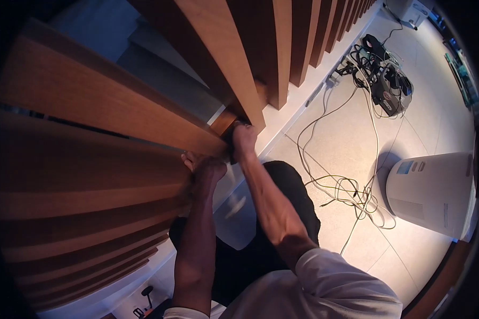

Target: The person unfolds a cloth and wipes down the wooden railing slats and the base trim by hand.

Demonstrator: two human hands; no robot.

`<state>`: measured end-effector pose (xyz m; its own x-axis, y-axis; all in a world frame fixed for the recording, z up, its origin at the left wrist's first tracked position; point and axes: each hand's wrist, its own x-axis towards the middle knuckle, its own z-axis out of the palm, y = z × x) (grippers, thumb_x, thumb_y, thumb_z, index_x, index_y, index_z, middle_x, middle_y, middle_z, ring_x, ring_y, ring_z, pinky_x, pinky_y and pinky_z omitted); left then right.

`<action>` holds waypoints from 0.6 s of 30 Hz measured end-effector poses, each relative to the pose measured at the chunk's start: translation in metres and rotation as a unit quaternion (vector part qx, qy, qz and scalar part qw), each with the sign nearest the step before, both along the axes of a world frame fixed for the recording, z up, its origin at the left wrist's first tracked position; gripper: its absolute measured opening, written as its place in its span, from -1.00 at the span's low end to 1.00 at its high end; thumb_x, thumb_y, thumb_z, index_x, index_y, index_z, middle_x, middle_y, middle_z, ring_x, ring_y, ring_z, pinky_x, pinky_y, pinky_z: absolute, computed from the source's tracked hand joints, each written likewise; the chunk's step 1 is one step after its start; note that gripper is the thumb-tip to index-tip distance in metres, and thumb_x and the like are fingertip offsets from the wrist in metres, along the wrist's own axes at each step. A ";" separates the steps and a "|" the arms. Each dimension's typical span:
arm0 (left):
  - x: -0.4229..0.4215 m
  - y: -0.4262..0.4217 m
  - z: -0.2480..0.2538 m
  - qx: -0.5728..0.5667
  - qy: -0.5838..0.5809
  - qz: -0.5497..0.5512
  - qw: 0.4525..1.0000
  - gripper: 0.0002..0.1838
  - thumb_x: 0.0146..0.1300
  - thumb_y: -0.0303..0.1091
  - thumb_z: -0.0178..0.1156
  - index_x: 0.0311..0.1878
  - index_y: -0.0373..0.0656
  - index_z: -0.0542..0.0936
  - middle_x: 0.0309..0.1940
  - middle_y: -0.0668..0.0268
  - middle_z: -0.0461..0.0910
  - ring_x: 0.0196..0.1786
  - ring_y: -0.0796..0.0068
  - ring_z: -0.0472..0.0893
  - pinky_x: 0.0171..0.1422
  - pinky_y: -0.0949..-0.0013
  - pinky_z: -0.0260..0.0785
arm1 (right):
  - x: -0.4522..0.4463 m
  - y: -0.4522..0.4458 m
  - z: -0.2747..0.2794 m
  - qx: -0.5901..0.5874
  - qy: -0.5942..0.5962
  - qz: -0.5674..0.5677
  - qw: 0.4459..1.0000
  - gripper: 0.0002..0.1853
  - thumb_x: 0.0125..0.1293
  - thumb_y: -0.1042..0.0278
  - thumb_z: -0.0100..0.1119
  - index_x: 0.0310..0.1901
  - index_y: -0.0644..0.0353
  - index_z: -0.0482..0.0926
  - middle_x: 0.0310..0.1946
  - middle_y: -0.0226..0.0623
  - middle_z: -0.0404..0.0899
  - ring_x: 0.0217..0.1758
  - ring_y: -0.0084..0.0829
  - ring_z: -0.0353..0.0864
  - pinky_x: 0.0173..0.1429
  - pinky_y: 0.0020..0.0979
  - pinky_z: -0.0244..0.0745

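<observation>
Tall brown wooden slats point(104, 95) stand in a row, and both my hands are low down among them. My right hand point(244, 140) is closed in a fist beside the foot of one slat. Something dark shows at its edge, mostly hidden by the fist; I cannot make out what it is. Against the lower end of the neighbouring slat point(165, 183) rests my left hand point(206, 166). Some of its fingers are stretched out along the wood, and the others are out of sight. Between the slats near my right hand lies a short wooden base piece point(223, 121).
A white ledge point(282, 114) runs under the slats. On the tiled floor point(335, 143) to the right lie a loose cable coil point(356, 196) and a dark bag-like bundle point(391, 87) with cables. A white appliance point(431, 194) stands at far right. Grey steps point(159, 58) show behind the slats.
</observation>
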<state>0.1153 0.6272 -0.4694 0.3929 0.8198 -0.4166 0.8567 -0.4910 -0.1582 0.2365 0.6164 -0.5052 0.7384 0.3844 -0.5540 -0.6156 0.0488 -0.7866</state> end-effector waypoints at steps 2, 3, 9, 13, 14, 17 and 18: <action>0.000 0.003 -0.002 0.007 0.019 -0.017 1.000 -0.41 0.23 -0.12 0.14 0.37 0.07 0.51 0.47 0.06 0.26 0.56 -0.24 -0.10 0.59 -0.31 -0.47 | -0.015 -0.021 0.047 0.036 -0.121 0.019 0.992 -0.68 0.43 0.29 0.10 -0.30 0.47 0.56 -0.42 -0.04 0.61 -0.35 -0.27 0.54 -0.17 -0.25 0.43; 0.003 0.001 0.013 -0.037 0.032 -0.023 0.999 -0.43 0.22 -0.13 0.14 0.35 0.06 0.53 0.47 0.07 0.27 0.56 -0.23 -0.09 0.60 -0.29 -0.47 | -0.017 -0.016 0.026 0.049 -0.118 0.031 0.991 -0.66 0.44 0.28 0.09 -0.32 0.48 0.56 -0.43 0.00 0.62 -0.36 -0.25 0.55 -0.14 -0.23 0.42; 0.008 -0.007 0.012 0.011 0.008 0.026 1.000 -0.48 0.21 -0.15 0.14 0.26 0.03 0.61 0.44 0.13 0.32 0.55 -0.18 -0.07 0.62 -0.23 -0.47 | -0.006 -0.005 -0.015 0.008 -0.116 0.033 0.993 -0.73 0.40 0.33 0.10 -0.27 0.45 0.58 -0.44 -0.04 0.63 -0.38 -0.24 0.58 -0.14 -0.20 0.44; 0.008 -0.001 0.020 -0.053 0.015 0.030 0.998 -0.41 0.22 -0.13 0.12 0.35 0.01 0.53 0.48 0.12 0.26 0.57 -0.19 -0.10 0.62 -0.23 -0.48 | 0.004 -0.066 0.028 0.138 -0.102 0.108 0.979 -0.74 0.37 0.36 0.10 -0.13 0.44 0.60 -0.41 -0.13 0.64 -0.30 -0.34 0.59 -0.08 -0.27 0.46; 0.007 -0.001 0.018 -0.052 0.016 0.032 0.998 -0.41 0.22 -0.13 0.12 0.35 0.01 0.53 0.48 0.12 0.26 0.57 -0.19 -0.10 0.62 -0.23 -0.48 | 0.004 -0.075 0.024 0.140 -0.101 0.110 0.979 -0.74 0.37 0.36 0.10 -0.13 0.44 0.60 -0.41 -0.13 0.64 -0.30 -0.34 0.59 -0.08 -0.27 0.46; 0.005 -0.005 0.012 0.016 -0.027 0.012 0.999 -0.41 0.23 -0.12 0.11 0.35 0.00 0.52 0.49 0.16 0.25 0.57 -0.23 -0.09 0.62 -0.23 -0.49 | -0.010 -0.083 -0.007 0.061 -0.185 0.315 0.929 -0.72 0.39 0.36 0.07 -0.01 0.38 0.60 -0.29 -0.23 0.66 -0.19 -0.43 0.56 0.00 -0.31 0.46; 0.007 -0.004 0.012 0.012 -0.001 0.016 1.000 -0.38 0.27 -0.04 0.06 0.41 0.07 0.45 0.54 0.18 0.19 0.60 -0.18 -0.14 0.60 -0.25 -0.52 | -0.024 -0.077 -0.010 0.119 -0.192 0.231 0.947 -0.71 0.39 0.33 0.05 -0.04 0.38 0.61 -0.30 -0.21 0.66 -0.19 -0.37 0.60 0.00 -0.28 0.46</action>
<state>0.1220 0.6229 -0.4571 0.3667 0.8419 -0.3959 0.8723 -0.4590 -0.1682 0.2129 0.5391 -0.5150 0.5910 0.7949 -0.1372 -0.2860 0.0475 -0.9571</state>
